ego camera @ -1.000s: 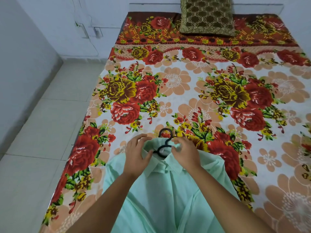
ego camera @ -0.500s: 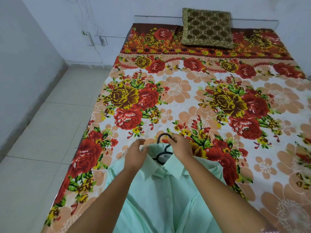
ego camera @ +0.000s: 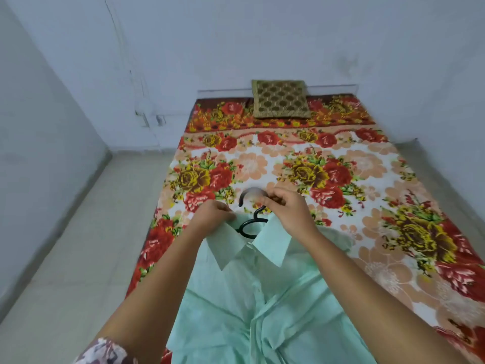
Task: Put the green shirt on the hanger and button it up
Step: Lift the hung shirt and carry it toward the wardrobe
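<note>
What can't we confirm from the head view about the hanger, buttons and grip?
- Hanger shoulders, head view: inside the green shirt; only hook and neck show.
- Hook top: motion-blurred.
- Buttons: too small and soft to count; placket looks closed near the collar, cannot tell lower down.
- Shirt hem: cut off by the bottom edge.
- Right hand: fingers curl near the hook, contact unclear.
- Left hand: fingertips tucked behind the collar.

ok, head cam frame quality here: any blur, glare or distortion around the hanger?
Head view: the hanger hook top is smeared pale, motion blur likely; the right hand beside it is slightly soft. Wide-angle distortion bows the walls and bed edges. Lighting is flat and even, no glare or hard shadows; the green shirt collar reads sharp.
</note>
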